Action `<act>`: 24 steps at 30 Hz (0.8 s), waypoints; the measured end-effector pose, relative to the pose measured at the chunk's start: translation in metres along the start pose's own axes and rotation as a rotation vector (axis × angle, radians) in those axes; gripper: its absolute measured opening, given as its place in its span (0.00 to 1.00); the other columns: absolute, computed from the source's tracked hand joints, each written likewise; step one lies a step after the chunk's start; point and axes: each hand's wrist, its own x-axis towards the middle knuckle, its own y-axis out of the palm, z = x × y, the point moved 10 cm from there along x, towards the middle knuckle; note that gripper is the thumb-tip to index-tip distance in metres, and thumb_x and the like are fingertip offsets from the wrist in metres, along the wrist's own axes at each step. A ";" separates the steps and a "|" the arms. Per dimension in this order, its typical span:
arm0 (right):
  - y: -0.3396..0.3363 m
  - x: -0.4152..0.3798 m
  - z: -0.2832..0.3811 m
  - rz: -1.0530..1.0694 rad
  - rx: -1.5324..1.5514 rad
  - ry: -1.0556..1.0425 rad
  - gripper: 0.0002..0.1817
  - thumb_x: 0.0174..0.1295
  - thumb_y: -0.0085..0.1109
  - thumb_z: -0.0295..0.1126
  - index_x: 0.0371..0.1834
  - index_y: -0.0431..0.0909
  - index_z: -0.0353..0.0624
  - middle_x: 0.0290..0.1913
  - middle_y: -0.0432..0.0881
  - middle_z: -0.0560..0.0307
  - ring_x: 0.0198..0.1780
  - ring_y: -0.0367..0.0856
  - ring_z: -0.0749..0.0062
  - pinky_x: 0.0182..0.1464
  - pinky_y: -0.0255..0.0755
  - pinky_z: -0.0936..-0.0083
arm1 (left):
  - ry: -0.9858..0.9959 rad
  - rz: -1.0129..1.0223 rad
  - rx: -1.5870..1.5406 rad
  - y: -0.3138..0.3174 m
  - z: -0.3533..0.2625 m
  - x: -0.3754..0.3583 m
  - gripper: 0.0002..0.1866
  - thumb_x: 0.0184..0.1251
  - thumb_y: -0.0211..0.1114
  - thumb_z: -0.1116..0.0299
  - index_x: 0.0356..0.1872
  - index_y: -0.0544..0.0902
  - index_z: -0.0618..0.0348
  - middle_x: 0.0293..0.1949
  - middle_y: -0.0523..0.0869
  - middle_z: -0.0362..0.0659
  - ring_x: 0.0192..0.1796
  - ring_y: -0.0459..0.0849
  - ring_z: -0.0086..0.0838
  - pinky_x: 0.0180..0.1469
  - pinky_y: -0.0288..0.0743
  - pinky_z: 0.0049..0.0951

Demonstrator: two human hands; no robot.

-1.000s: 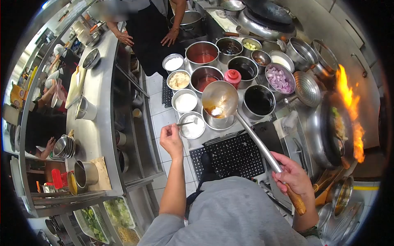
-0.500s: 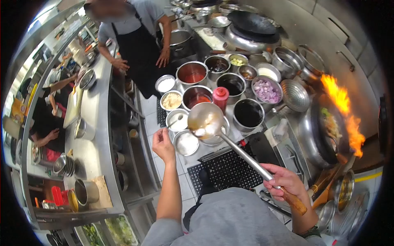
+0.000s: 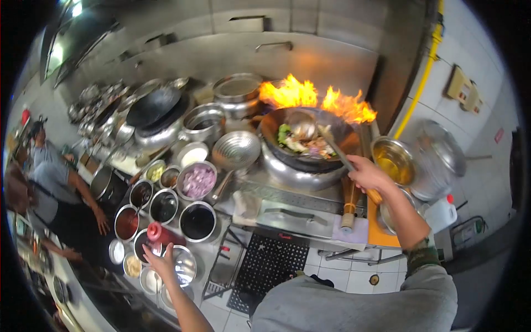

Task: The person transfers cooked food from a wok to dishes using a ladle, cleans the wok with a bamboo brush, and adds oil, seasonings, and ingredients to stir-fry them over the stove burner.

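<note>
My right hand [image 3: 369, 174] is closed around the wooden-ended handle of a steel ladle [image 3: 334, 148]. The ladle's bowl is tilted down inside a dark wok [image 3: 348, 138], right over chopped vegetables and pale pieces of food [image 3: 303, 148]. Tall flames [image 3: 315, 98] rise along the wok's far rim. My left hand [image 3: 160, 263], fingers spread and holding nothing, hovers over the cluster of pots. Just beyond its fingertips stands a red squeeze bottle [image 3: 157, 234]. Close to the hand are a metal bowl [image 3: 185, 264] and a tub of pale yellowish paste [image 3: 133, 265].
Pots of dark sauce [image 3: 198, 221], red sauce [image 3: 127, 222] and chopped onion [image 3: 199, 181] crowd the counter. A perforated strainer [image 3: 237, 152] lies left of the wok. At right sits a bowl of yellow oil [image 3: 395, 160]. A person [image 3: 61, 188] in an apron stands at left.
My view has swung right toward the stove. The ladle has gone from above the pots into the wok. My left hand has opened from a pinch and is now near the squeeze bottle.
</note>
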 end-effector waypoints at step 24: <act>0.047 0.042 -0.026 0.010 1.183 0.220 0.03 0.60 0.50 0.25 0.30 0.67 0.45 0.21 0.68 0.67 0.16 0.66 0.85 0.14 0.62 0.82 | 0.550 0.258 -0.840 -0.023 -0.213 0.049 0.41 0.45 0.73 0.72 0.64 0.64 0.66 0.60 0.72 0.50 0.60 0.73 0.34 0.65 0.63 0.33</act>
